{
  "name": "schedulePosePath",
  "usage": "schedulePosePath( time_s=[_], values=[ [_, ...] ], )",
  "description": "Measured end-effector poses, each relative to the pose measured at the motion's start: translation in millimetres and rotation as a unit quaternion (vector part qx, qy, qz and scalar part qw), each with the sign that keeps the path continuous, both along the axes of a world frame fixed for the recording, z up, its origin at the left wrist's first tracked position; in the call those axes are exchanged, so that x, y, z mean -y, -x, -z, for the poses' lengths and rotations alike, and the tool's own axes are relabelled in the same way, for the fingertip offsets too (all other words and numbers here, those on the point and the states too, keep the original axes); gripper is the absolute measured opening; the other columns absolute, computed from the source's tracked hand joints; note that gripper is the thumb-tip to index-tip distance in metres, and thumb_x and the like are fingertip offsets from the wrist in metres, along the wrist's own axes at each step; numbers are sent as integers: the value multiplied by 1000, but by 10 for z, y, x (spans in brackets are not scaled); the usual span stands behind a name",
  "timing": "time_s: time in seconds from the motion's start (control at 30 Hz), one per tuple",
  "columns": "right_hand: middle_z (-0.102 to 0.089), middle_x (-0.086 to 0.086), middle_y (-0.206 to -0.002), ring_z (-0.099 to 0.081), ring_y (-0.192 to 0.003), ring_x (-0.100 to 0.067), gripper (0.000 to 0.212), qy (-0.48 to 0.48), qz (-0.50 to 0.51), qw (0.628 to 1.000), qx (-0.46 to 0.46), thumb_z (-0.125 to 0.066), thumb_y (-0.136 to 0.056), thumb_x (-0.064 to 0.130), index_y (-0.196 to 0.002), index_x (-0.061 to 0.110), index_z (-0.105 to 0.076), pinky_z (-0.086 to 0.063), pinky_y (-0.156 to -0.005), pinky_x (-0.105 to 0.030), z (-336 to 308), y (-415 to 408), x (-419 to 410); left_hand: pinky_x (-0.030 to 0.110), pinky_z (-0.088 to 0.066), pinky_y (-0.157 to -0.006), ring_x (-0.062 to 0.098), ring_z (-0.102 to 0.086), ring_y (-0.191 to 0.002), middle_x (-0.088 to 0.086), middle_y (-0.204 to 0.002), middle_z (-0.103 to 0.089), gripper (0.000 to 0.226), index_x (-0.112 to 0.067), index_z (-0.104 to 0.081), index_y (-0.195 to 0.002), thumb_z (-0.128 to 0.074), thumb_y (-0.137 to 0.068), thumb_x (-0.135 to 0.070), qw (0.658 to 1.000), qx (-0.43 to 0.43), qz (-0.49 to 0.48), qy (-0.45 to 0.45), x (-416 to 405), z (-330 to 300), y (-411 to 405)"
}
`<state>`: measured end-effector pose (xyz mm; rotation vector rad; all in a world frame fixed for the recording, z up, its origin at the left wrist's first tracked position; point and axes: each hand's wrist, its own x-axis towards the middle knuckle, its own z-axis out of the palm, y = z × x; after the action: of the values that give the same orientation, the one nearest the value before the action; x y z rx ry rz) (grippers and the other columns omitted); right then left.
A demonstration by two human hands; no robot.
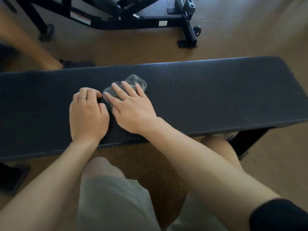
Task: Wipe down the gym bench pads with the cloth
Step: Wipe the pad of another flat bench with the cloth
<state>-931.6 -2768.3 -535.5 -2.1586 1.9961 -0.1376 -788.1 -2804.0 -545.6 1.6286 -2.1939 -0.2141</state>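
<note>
A long black textured bench pad runs across the head view from left to right. A small grey patterned cloth lies crumpled on the pad near its middle. My right hand lies flat on the cloth with straight, spread fingers and covers most of it. My left hand, with a ring on one finger, rests on the pad just left of the cloth. Its fingers are curled, and the fingertips sit at the cloth's left edge; whether they pinch the cloth I cannot tell.
A black metal frame of other gym equipment stands on the tan floor beyond the bench. The bench's black leg shows at the lower right. A dark flat object lies on the floor at the left. My knees are below the pad.
</note>
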Motion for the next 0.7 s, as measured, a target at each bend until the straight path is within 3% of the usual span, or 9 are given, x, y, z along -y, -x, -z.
schedulePosePath(
  time_s=[0.13,0.27,0.37,0.47,0.57,0.7],
  values=[
    [-20,3,-170,-13,-157,-21,51,15,-36,999,-16,-29,-108,41,-158,36,-33,-8,-127,-46,8,512,159,49,-47,-101,34,-57,-117,16,-124,-61,28,-3,-60,-122,-55,-95,-7,999,34,-4,9,-86,-45,32],
    [-16,4,-171,-8,-158,-20,53,1,154,988,-11,-25,-108,40,-160,35,-28,-3,-127,-45,33,1417,125,47,-44,-109,31,-55,-125,12,-131,-60,31,-7,-60,-126,-56,-96,-12,1000,14,-14,8,-320,-54,244],
    [-14,0,-172,-5,-158,-26,55,-12,218,976,-22,-23,-107,39,-162,32,-26,1,-127,-51,56,1329,213,46,-44,-112,28,-54,-131,9,-138,-60,33,-8,-62,-128,-54,-96,-10,999,-27,-41,-12,-480,43,322],
    [-19,-3,-171,-10,-157,-29,55,24,70,997,-24,-29,-106,37,-160,30,-30,-2,-126,-55,73,665,393,44,-47,-109,23,-56,-130,4,-139,-62,34,-11,-66,-124,-54,-93,-6,996,-58,-73,-11,-536,73,317],
    [-16,0,-171,-9,-158,-26,53,-4,-75,997,-14,-26,-108,38,-161,35,-27,-2,-126,-51,15,398,613,47,-46,-108,25,-57,-127,4,-138,-61,33,-11,-64,-123,-54,-91,-6,997,-37,-68,-8,-491,75,333],
    [-25,4,-169,-18,-156,-22,49,26,-84,996,-13,-34,-107,39,-155,38,-39,-13,-125,-44,23,1021,514,47,-46,-107,23,-55,-126,1,-138,-60,32,-14,-63,-120,-54,-91,-6,995,-44,-86,-11,-511,71,360]
  ],
)
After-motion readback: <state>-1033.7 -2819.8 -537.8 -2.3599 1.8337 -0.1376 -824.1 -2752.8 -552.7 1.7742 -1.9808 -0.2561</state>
